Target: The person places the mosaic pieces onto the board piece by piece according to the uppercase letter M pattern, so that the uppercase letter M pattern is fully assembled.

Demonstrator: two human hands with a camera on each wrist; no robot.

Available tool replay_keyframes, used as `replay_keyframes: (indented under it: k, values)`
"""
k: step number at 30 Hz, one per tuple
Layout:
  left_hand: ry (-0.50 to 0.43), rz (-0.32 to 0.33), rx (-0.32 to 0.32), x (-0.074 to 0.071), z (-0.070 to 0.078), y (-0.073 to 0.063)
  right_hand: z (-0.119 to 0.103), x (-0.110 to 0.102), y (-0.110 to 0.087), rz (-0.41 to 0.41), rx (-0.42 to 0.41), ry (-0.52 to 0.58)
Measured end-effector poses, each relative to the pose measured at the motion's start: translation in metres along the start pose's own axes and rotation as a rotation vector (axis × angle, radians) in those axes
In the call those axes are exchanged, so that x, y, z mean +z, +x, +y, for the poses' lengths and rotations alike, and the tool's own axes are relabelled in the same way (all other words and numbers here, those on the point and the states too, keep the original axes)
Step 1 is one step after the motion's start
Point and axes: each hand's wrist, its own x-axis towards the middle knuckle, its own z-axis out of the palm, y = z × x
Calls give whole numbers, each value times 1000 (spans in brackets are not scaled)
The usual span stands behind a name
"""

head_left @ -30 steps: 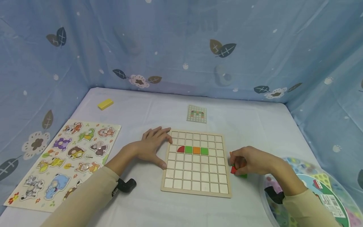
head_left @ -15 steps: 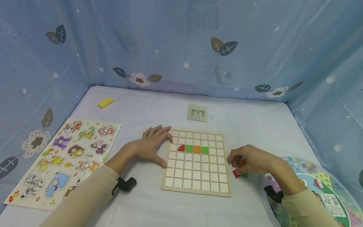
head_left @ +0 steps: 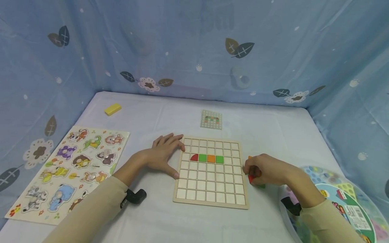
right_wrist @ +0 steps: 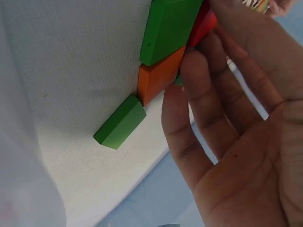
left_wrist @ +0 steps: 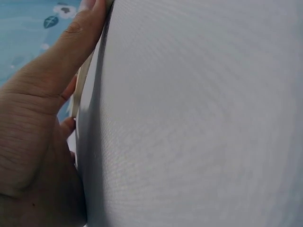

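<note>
Blue cloth printed with leaves and flowers walled in the white-covered surface I was watching from my station. Farthest left I had an animal puzzle board lying flat, with a yellow block beyond its far edge. Next came the person's left grip, below a beige sleeve and a black wrist device; it was spread, thumb and fingers apart, touching the left edge of the wooden grid board. That board lay flat mid-surface, and in its third row from the far side I made out a red quarter-round piece, a green square, an orange square and another green square, side by side. Beyond it lay a small pattern card. Just right of the board, the right grip was bent over loose blocks, fingers at a red block; I could not tell whether it was pinching it. My right wrist view showed a green block and an orange block touching, with a smaller green block at the orange one's corner. Rightmost, partly under the forearm, sat a round see-through container with a green-edged label.
</note>
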Motion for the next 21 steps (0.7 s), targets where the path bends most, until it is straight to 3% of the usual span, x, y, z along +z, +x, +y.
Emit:
replay_keyframes:
  k: [16,21]
  values:
    - [-9,1,-2,0,1,0,2,-3,0,42,-3,-19]
    - [-16,7,-2,1,0,0,5,-7,-2,95,-51,4]
